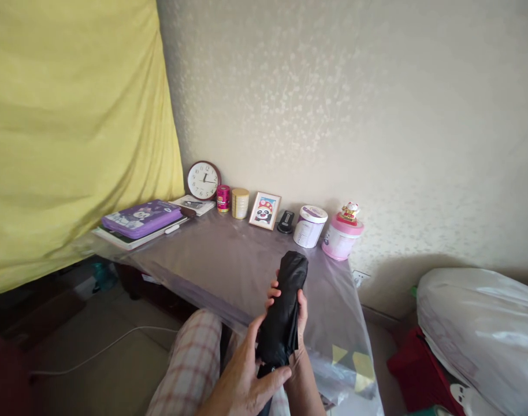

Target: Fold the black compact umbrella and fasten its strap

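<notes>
A folded black umbrella [285, 306] stands tilted in front of me, over the near part of the table. My left hand [251, 364] is closed around its lower end, with the thumb across the front. Higher up, my right hand [302, 323] grips the same umbrella from behind and the right side; its fingertips show at the left edge of the fabric. The umbrella's bottom end is mostly hidden by my left hand.
Clear plastic covers the table [203, 260]. Along the wall stand a clock [204, 180], a picture frame [264, 211], a white tub [309, 228] and a pink tub [341, 238]. A purple case [142, 218] lies left. A large plastic bag [480, 323] sits right.
</notes>
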A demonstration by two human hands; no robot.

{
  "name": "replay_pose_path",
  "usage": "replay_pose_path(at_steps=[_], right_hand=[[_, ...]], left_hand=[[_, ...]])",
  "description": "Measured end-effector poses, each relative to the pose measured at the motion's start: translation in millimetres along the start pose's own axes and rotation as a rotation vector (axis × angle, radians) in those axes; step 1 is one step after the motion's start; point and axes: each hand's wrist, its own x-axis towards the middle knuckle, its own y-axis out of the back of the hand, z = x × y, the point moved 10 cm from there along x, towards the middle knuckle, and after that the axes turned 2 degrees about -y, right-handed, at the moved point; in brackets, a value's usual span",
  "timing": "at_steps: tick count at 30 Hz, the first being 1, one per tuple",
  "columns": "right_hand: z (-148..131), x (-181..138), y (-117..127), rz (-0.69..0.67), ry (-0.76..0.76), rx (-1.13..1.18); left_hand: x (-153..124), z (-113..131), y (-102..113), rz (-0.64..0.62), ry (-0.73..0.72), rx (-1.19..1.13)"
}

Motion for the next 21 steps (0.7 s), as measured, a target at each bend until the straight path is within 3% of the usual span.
replay_pose_path(at_steps=[7,10,14,21], right_hand=[[12.9,-0.2,2.1,-0.009,-0.116,-0.004],[18.2,1.3,10.8,0.064,-0.158,-0.058],[12.9,5.1,17.0,0.154,-0.061,-0.174],[5.6,7.5,9.9,0.147,0.084,-0.332]], left_hand=[[0.5,-8.4,6.2,0.030,0.040,0.073],[2.2,-17.6,14.3,0.084,0.069,0.162],[6.8,-23.2,21.2,0.122,0.085,0.311],[16.1,-18.2,28.6,0.195,0.002,0.335]])
